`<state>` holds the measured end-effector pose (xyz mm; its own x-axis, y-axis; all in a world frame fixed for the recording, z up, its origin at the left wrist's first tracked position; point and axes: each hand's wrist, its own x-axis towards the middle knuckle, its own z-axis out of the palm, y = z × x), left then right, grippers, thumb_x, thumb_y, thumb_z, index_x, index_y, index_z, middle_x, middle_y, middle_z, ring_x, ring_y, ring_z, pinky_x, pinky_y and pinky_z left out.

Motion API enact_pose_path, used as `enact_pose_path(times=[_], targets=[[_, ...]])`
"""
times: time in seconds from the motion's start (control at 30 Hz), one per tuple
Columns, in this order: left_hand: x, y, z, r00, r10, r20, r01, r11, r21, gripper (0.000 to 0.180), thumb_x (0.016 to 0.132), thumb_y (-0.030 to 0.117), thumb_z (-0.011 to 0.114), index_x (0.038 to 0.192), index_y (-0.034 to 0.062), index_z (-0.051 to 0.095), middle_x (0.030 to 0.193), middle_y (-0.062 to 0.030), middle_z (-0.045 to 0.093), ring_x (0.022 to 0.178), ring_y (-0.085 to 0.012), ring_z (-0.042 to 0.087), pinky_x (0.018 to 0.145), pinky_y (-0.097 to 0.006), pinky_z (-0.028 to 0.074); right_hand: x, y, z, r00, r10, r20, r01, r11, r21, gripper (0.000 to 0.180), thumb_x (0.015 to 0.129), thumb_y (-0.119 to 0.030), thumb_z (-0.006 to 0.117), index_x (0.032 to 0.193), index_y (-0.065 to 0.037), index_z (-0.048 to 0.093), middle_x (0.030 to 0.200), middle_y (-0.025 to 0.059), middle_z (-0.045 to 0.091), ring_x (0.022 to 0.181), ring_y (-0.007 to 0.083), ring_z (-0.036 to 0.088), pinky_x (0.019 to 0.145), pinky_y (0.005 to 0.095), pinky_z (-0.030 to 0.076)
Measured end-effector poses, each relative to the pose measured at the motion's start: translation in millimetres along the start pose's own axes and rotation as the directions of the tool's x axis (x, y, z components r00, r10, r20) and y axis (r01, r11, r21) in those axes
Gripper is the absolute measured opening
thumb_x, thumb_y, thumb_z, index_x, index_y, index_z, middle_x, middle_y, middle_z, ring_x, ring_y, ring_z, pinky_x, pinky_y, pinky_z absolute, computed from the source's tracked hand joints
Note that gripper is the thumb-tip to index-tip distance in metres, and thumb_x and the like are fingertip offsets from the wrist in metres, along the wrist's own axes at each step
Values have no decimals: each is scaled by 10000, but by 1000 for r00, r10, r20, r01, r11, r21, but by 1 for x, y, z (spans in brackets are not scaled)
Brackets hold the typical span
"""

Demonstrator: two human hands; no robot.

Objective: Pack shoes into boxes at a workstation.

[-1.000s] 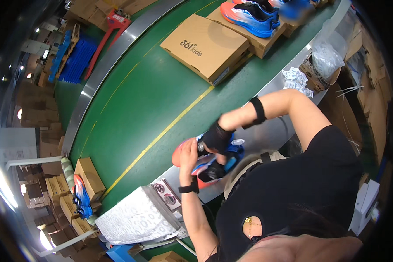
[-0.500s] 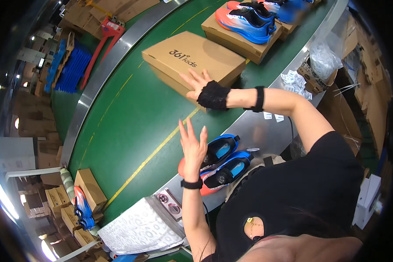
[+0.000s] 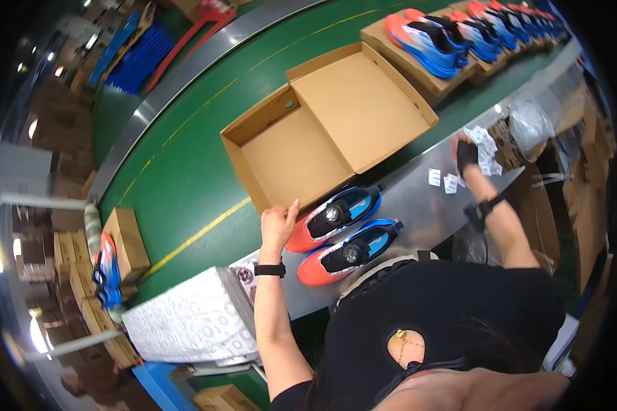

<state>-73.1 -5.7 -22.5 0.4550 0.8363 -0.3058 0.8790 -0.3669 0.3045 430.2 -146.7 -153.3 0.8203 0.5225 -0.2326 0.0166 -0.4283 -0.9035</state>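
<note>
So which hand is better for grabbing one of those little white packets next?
Probably the right hand: it's already at the pile of white packets. The left hand is over by the near corner of the open box, much farther from the pile.

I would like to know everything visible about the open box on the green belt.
The open box looks like brown cardboard: a shallow, low-walled tray on the left, with a lid joined along its right side and folded back. Both insides face up. A small round hole pierces the tray's far wall. It lies angled on the green belt, near a pair of shoes. The left hand is at its near-left corner, apparently touching it.
</note>
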Motion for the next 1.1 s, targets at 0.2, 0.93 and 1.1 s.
enact_pose_path(times=[0.2,0.93,1.1], targets=[[-71,-60,4,688,-429,-586,-246,622,-744,212,865,175,507,890,-22,582,836,-95,609,765,-162,580,691,-273,464,-129,3,38,778,-514,362,595,419,-686,127,790,-153,435,862,-71,500,896,145,497,742,339,526,636,437,430],[-301,-279,24,248,-842,-478,880,402,-252,290,839,357,447,981,163,611,996,-121,593,917,-332,542,879,-601,250,-250,-210,220,339,-522,783,694,700,167,504,758,-74,537,1231,-95,366,1208,98,414,780,172,553,682,267,448],[-341,-274,-22,288,-633,-719,724,635,-269,303,830,254,453,729,5,593,681,-205,568,657,-333,563,594,-404,418,-217,-200,192,372,-507,777,751,657,69,450,754,-82,505,1193,-86,405,1182,102,431,769,176,554,687,278,458]])
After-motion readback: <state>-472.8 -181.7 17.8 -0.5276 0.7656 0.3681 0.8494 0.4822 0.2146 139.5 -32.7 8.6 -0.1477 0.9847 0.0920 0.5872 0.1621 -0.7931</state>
